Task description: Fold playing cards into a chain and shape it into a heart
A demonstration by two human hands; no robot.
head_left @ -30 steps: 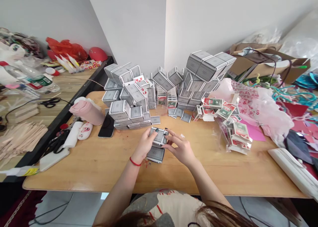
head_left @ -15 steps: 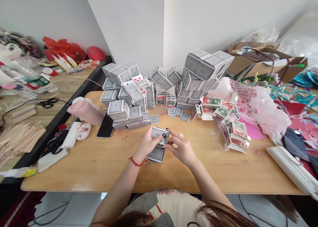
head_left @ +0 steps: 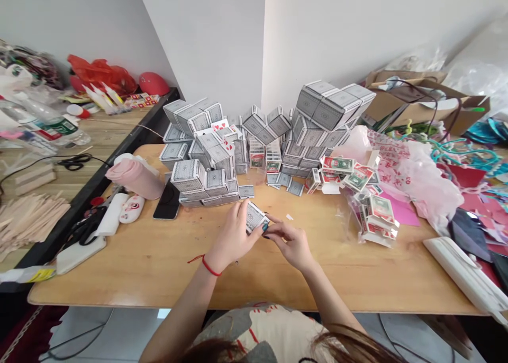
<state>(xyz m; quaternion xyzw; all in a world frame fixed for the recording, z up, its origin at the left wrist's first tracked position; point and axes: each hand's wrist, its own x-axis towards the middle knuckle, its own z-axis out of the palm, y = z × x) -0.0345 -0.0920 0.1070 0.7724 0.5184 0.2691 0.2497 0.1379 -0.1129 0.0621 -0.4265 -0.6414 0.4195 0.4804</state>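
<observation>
Above the middle of the table, my left hand (head_left: 229, 236) is wrapped round a block folded from grey-backed playing cards (head_left: 254, 216). Its thumb presses the near edge, and the palm hides part of the block. My right hand (head_left: 292, 242) pinches the block's right corner, with thumb and fingertips together. Beyond my hands, more folded card blocks are built into a left stack (head_left: 188, 173) and a right stack (head_left: 317, 103). A few flat cards (head_left: 294, 187) lie before the right stack. A heart card (head_left: 219, 125) shows its face within the left stack.
Red and green card boxes (head_left: 337, 164) lie right of the stacks, beside a white plastic bag (head_left: 420, 167). A phone (head_left: 166, 200), a pink cup (head_left: 133, 177) and black scissors (head_left: 89, 228) are on the left. A white case (head_left: 456, 265) lies at the right edge.
The block in my hands has been turned and tilted. A second block visible beneath it earlier no longer shows; my left hand now covers that area. My right hand stays at the block's right side.
</observation>
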